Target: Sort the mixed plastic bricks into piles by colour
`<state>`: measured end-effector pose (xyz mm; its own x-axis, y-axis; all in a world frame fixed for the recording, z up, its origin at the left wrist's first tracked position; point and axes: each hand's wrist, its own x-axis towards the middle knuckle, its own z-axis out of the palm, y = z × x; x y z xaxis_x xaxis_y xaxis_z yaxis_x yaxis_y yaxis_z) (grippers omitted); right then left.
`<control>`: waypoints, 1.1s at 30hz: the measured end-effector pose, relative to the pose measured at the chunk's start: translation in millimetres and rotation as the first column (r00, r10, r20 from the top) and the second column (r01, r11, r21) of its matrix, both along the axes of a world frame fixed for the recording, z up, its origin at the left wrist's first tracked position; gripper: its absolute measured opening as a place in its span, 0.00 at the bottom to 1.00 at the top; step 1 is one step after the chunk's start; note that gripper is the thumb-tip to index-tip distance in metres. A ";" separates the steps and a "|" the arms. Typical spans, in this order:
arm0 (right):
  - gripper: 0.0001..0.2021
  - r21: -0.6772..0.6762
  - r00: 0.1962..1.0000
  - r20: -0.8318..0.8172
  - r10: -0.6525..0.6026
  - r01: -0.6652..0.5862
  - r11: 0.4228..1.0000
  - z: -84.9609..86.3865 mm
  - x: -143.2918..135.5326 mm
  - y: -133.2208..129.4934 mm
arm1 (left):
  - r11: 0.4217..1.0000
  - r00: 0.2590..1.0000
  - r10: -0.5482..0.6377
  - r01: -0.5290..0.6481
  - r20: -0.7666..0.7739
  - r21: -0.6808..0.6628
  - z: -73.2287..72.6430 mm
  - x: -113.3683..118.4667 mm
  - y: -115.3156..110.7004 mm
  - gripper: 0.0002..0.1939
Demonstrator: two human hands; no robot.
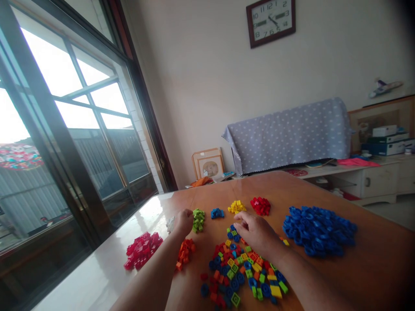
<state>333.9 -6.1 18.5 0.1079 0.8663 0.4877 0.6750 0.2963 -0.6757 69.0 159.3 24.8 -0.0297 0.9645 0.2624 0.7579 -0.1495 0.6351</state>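
"What takes up the most room?"

"The window on the left, then the brown table. Behind the table a grey spotted cloth hangs over something wide, and a clock is up on the wall."

"And on the table?"

"The mixed pile spreads widest, lying between the two forearms: red, orange, yellow, green and blue pieces, loosely scattered. Next comes the big blue pile, heaped at the right, then the pink pile at the left."

"Where are the hands?"

"The right hand is at the far end of the mixed pile, just short of the yellow pieces. Its fingers are bent, thumb toward forefinger; I cannot tell whether anything is pinched there. The left hand is curled, back toward us, between the white and green pieces. Its fingertips are hidden, so I cannot tell what it grips, if anything."

"What about the smaller heaps?"

"The orange pile sits beside the left forearm, nearer us than the green pile. The red pile is right of the yellow pile. Smallest are the little blue pile, between green and yellow, and the white pile, partly covered by the left hand."
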 end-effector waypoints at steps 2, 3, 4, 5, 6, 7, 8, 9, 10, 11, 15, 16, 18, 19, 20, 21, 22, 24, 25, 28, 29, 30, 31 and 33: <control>0.12 -0.001 1.000 -0.005 -0.007 0.007 1.000 0.3 1.0 -0.6 | 1.000 0.999 0.011 -0.011 0.041 0.017 5.5 -0.1 -3.6 0.07; 0.12 0.001 1.000 -0.004 -0.011 0.011 1.000 0.4 1.8 -0.9 | 1.000 0.998 0.008 -0.009 0.066 0.025 8.5 0.7 -6.4 0.08; 0.12 0.007 1.000 -0.001 -0.018 0.018 1.000 0.5 2.8 -1.1 | 0.999 0.996 -0.001 -0.002 0.094 0.033 11.5 2.1 -10.0 0.09; 0.12 0.013 1.000 0.003 -0.027 0.027 1.000 0.7 4.0 -1.2 | 0.999 0.992 -0.017 0.012 0.124 0.039 14.6 4.3 -14.4 0.10; 0.12 0.015 0.999 0.010 -0.037 0.037 0.999 1.1 5.3 -1.4 | 0.999 0.987 -0.038 0.031 0.155 0.045 17.7 7.1 -19.8 0.12; 0.12 0.011 0.999 0.017 -0.051 0.050 0.999 1.5 6.7 -1.6 | 0.997 0.980 -0.062 0.054 0.187 0.049 20.9 10.4 -26.5 0.14; 0.12 -0.001 0.998 0.027 -0.063 0.063 0.998 1.9 8.1 -1.8 | 0.996 0.972 -0.087 0.078 0.218 0.052 24.4 14.2 -34.4 0.16; 0.13 -0.017 0.996 0.039 -0.075 0.076 0.997 2.3 9.5 -1.9 | 0.993 0.963 -0.112 0.102 0.246 0.052 27.9 18.3 -43.7 0.18; 0.13 -0.034 0.995 0.050 -0.088 0.090 0.995 2.6 10.8 -2.0 | 0.991 0.954 -0.134 0.125 0.270 0.051 31.4 22.6 -54.3 0.20; 0.13 -0.050 0.993 0.059 -0.097 0.100 0.994 2.7 12.2 -1.9 | 0.988 0.944 -0.154 0.146 0.290 0.048 34.7 27.1 -65.7 0.21; 0.11 -0.103 0.991 0.089 -0.104 0.113 0.988 0.6 17.8 0.0 | 0.967 0.875 -0.236 0.254 0.424 0.014 38.4 45.0 -110.1 0.24; 0.10 -0.122 0.990 0.103 -0.094 0.107 0.987 -0.4 19.6 0.5 | 0.960 0.862 -0.258 0.281 0.436 0.011 35.6 48.7 -117.7 0.23; 0.09 -0.176 0.988 0.138 -0.064 0.088 0.980 -2.1 24.1 0.7 | 0.949 0.861 -0.282 0.315 0.424 -0.008 25.5 54.0 -126.2 0.22; 0.09 -0.208 0.987 0.158 -0.038 0.071 0.976 -2.7 26.7 0.2 | 0.943 0.868 -0.295 0.331 0.400 -0.025 19.1 55.2 -127.4 0.21; 0.08 -0.239 0.984 0.178 -0.009 0.052 0.970 -3.1 29.5 -0.9 | 0.938 0.879 -0.305 0.343 0.366 -0.043 12.6 55.3 -127.1 0.21; 0.09 -0.267 0.979 0.200 0.023 0.032 0.963 -3.3 32.4 -2.5 | 0.936 0.893 -0.311 0.347 0.325 -0.059 6.5 54.4 -126.1 0.19; 0.11 -0.295 0.973 0.224 0.058 0.011 0.956 -3.3 35.1 -4.4 | 0.936 0.907 -0.313 0.345 0.281 -0.072 1.4 52.6 -124.8 0.18; 0.18 -0.349 0.954 0.274 0.122 -0.020 0.937 -2.8 39.5 -8.5 | 0.936 0.930 -0.308 0.334 0.200 -0.111 -4.5 47.2 -123.3 0.18; 0.20 -0.378 0.944 0.296 0.146 -0.024 0.925 -2.5 40.8 -10.3 | 0.932 0.936 -0.311 0.334 0.165 -0.140 -5.3 44.1 -123.5 0.19; 0.23 -0.454 0.924 0.337 0.180 -0.008 0.891 -2.4 40.7 -13.0 | 0.891 0.918 -0.391 0.396 0.069 -0.224 -3.0 36.4 -126.5 0.25; 0.22 -0.463 0.921 0.345 0.182 -0.002 0.887 -2.9 39.4 -12.8 | 0.870 0.899 -0.437 0.432 0.034 -0.237 -2.1 34.9 -127.7 0.27; 0.19 -0.463 0.918 0.350 0.185 -0.002 0.886 -3.6 37.6 -12.0 | 0.850 0.875 -0.484 0.469 -0.005 -0.242 -1.9 34.0 -128.7 0.29; 0.16 -0.457 0.917 0.352 0.187 -0.006 0.889 -4.6 35.5 -10.8 | 0.834 0.852 -0.522 0.497 -0.050 -0.239 -2.3 33.9 -129.5 0.30; 0.11 -0.439 0.919 0.345 0.192 -0.023 0.898 -7.5 31.0 -7.8 | 0.820 0.815 -0.562 0.527 -0.143 -0.222 -4.7 35.0 -130.3 0.32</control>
